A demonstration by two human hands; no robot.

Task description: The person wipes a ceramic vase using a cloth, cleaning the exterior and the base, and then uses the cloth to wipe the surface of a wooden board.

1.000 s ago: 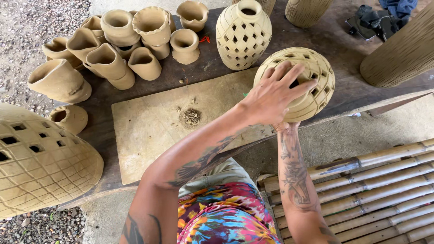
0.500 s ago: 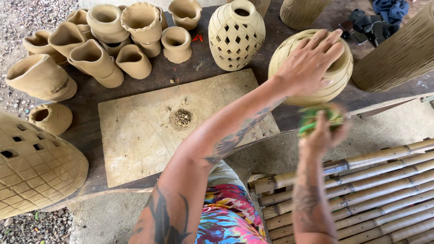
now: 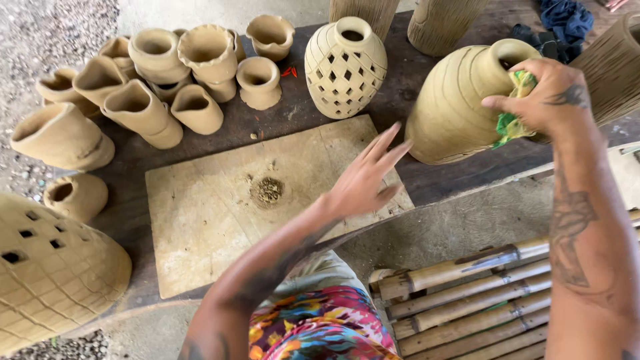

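A tan clay vase (image 3: 457, 107) with fine ridges leans tilted on the dark wooden table (image 3: 300, 120) at the right. My right hand (image 3: 543, 93) presses a green and yellow cloth (image 3: 512, 120) against its side near the neck. My left hand (image 3: 367, 177) hovers open above the right edge of a pale wooden board (image 3: 200, 220), fingers spread, a little left of the vase and not touching it. A small crumbly lump of clay (image 3: 269, 191) lies in the middle of the board.
A cut-out lattice vase (image 3: 345, 67) stands behind the board. Several unfired clay pots (image 3: 167, 73) crowd the back left. A large perforated clay piece (image 3: 53, 273) sits at the lower left. Bamboo slats (image 3: 467, 293) lie at the lower right, tall ribbed vessels (image 3: 440, 23) at the back.
The ridged vase has been set down tilted on the table at the right. My left hand let go of it and drew back over the board. My right hand brought the cloth onto it.
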